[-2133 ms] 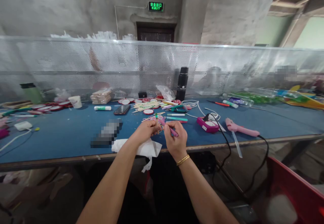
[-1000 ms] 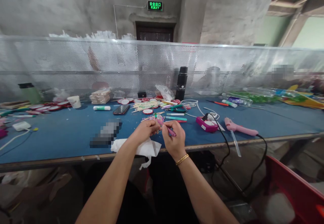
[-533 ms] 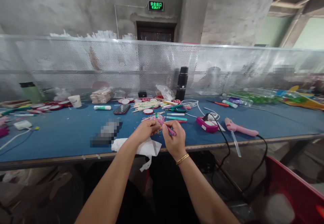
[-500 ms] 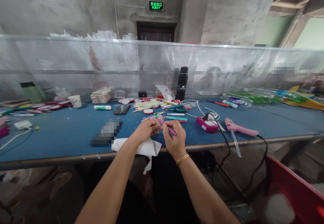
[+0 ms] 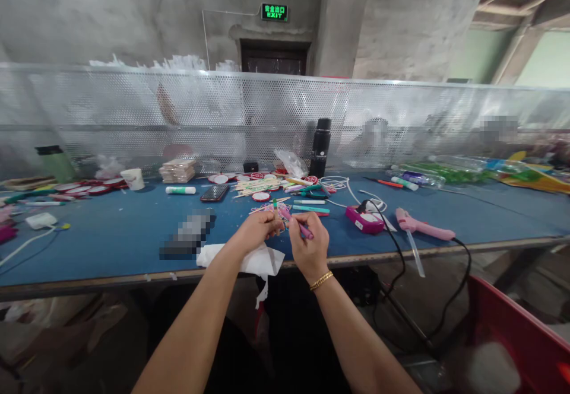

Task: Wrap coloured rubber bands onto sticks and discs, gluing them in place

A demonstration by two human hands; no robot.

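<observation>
My left hand [image 5: 257, 229] pinches a thin wooden stick [image 5: 275, 209] that stands upright, its upper part coloured green. In my right hand [image 5: 310, 244], which wears a gold bracelet, is a pinkish-purple marker [image 5: 305, 231]. Its front end points left at the stick; whether the two touch, I cannot tell. Just behind my hands lies a tangle of pink and white loops [image 5: 285, 207]. White tissue [image 5: 256, 259] rests under my left wrist, hanging over the table edge.
Behind my hands lie wooden sticks [image 5: 258, 186], a teal marker [image 5: 310, 209] and a black bottle [image 5: 320, 148]. To the right are a magenta device [image 5: 365, 220] and a pink glue gun [image 5: 423, 226] with a trailing cord. A phone [image 5: 214, 192] and paper cup [image 5: 133, 179] stand left.
My right hand has shifted slightly right with the marker, away from the stick. More of the stick shows above my left fingers. The left hand has barely moved.
</observation>
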